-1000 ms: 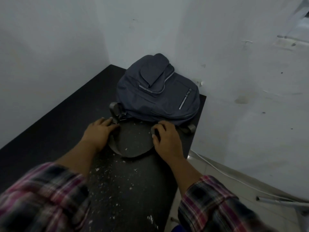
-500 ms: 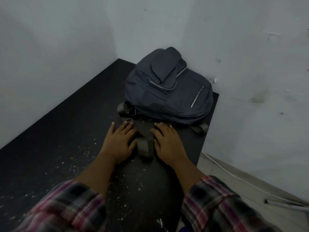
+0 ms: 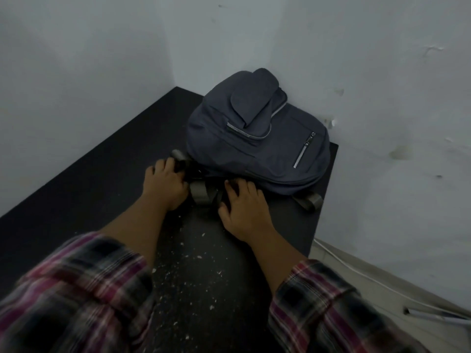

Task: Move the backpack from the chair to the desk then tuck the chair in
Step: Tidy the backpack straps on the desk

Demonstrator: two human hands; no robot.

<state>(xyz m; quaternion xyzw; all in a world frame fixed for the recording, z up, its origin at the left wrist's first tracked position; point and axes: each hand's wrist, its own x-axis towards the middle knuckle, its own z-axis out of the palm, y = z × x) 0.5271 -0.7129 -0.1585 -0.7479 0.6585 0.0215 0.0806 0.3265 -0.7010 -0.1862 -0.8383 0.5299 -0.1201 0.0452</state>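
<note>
Head view: backpack point(image 3: 257, 141) lies on the desk point(image 3: 102, 159); left hand point(image 3: 164, 184) fingers curl around a strap point(image 3: 183, 161), right hand point(image 3: 244, 207) fingers spread flat

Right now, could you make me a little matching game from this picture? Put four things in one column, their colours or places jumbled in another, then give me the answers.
Things:
1. backpack
2. desk
3. sleeve
4. cable

Descriptions:
A. black top with pale specks
B. red and dark plaid
C. white, lying on the floor along the wall
D. dark blue-grey, lying in the desk's far corner

Pairs: 1-D, 2-A, 3-B, 4-C
</note>
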